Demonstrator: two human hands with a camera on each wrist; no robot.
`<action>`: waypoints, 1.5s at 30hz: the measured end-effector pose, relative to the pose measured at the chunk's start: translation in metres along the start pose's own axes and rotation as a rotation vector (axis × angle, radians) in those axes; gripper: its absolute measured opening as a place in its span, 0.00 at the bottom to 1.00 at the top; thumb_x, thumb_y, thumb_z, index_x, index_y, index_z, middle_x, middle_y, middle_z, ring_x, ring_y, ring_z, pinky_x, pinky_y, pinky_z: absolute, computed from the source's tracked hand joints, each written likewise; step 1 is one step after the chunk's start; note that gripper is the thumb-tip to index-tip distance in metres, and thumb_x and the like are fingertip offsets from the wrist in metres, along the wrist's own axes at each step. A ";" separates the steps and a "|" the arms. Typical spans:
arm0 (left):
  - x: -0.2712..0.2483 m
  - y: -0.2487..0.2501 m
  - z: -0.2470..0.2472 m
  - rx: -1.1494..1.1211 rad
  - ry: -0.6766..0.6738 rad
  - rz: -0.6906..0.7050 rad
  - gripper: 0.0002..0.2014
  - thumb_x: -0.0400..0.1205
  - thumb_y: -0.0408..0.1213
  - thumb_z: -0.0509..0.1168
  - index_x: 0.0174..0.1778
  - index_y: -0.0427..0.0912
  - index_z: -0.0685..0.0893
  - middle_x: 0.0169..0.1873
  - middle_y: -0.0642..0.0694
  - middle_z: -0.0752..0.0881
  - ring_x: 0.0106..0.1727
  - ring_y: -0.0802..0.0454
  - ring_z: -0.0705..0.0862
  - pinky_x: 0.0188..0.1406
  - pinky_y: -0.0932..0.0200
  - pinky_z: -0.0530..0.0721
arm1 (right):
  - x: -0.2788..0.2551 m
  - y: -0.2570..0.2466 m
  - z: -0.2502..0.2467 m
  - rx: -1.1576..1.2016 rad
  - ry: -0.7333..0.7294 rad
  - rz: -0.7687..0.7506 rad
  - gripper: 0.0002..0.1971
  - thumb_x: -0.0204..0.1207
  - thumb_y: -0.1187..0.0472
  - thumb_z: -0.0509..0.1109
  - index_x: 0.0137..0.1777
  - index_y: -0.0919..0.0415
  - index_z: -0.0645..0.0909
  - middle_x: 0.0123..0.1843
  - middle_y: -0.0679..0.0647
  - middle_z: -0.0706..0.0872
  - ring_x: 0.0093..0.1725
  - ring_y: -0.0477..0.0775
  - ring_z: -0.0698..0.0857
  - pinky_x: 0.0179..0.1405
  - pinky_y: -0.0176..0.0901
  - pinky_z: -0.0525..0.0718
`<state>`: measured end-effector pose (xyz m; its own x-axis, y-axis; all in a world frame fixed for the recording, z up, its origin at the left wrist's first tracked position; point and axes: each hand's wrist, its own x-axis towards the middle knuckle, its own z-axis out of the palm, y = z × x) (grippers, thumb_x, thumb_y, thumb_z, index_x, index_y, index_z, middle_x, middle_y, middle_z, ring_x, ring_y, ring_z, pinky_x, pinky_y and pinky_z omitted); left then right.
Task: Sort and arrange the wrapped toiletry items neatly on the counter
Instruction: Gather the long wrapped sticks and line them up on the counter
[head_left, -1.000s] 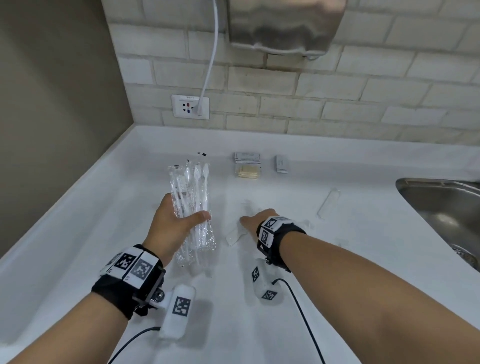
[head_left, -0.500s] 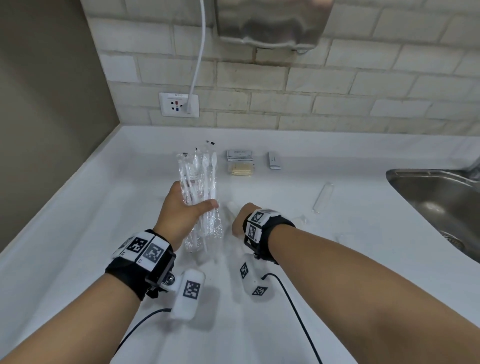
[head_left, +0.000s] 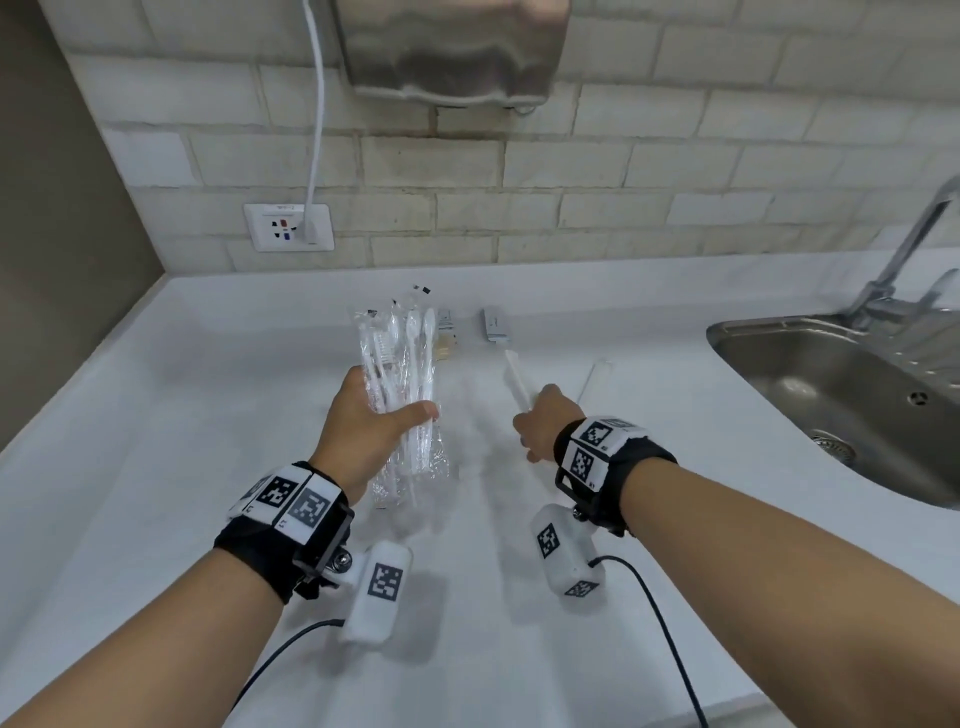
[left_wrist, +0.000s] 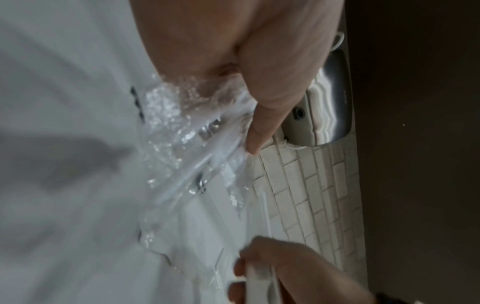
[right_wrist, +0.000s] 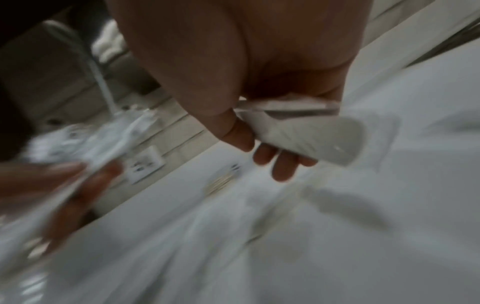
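Note:
My left hand (head_left: 371, 426) grips a bundle of clear-wrapped white toothbrushes (head_left: 402, 374) held upright above the white counter (head_left: 156, 441); the left wrist view shows my thumb pressed across the crinkled wrappers (left_wrist: 192, 144). My right hand (head_left: 540, 423) holds one long white wrapped item (head_left: 516, 382) lifted off the counter, its fingers curled round the wrapped item (right_wrist: 306, 139) in the right wrist view. Another long white wrapped item (head_left: 594, 379) lies on the counter just right of that hand. Small packets (head_left: 447, 332) and a white sachet (head_left: 496, 325) lie near the back wall.
A steel sink (head_left: 852, 405) with a tap (head_left: 904, 249) takes up the right side. A wall socket (head_left: 289, 227) with a white cable and a metal hand dryer (head_left: 452, 49) are on the tiled wall. A dark wall bounds the left.
My right hand picked the long white item up from the counter and moved right with it. My left hand stayed with the toothbrush bundle, raised a little.

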<state>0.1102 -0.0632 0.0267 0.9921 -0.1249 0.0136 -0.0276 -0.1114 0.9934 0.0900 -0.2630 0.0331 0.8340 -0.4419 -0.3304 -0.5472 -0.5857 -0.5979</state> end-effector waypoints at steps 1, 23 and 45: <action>0.000 0.001 0.005 -0.001 -0.008 -0.005 0.31 0.69 0.40 0.81 0.66 0.51 0.75 0.57 0.48 0.87 0.57 0.45 0.88 0.45 0.51 0.85 | 0.003 0.013 -0.011 -0.003 0.018 0.041 0.13 0.77 0.62 0.62 0.59 0.64 0.67 0.44 0.58 0.81 0.45 0.62 0.87 0.34 0.48 0.84; 0.002 0.005 0.056 0.030 -0.005 -0.003 0.29 0.71 0.38 0.80 0.65 0.46 0.76 0.55 0.45 0.87 0.51 0.49 0.86 0.35 0.62 0.79 | 0.020 0.083 -0.043 -0.206 0.017 0.129 0.26 0.76 0.51 0.64 0.69 0.64 0.63 0.46 0.57 0.82 0.42 0.58 0.81 0.40 0.45 0.78; 0.022 0.004 0.044 0.083 0.060 -0.003 0.28 0.70 0.38 0.80 0.63 0.46 0.76 0.55 0.47 0.86 0.53 0.48 0.86 0.39 0.60 0.79 | 0.057 -0.003 0.005 -0.281 -0.216 -0.123 0.22 0.69 0.57 0.78 0.59 0.63 0.75 0.37 0.53 0.78 0.45 0.58 0.82 0.50 0.48 0.84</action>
<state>0.1265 -0.1093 0.0256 0.9976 -0.0656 0.0201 -0.0325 -0.1933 0.9806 0.1400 -0.2830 0.0123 0.8739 -0.2207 -0.4332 -0.4151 -0.8025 -0.4286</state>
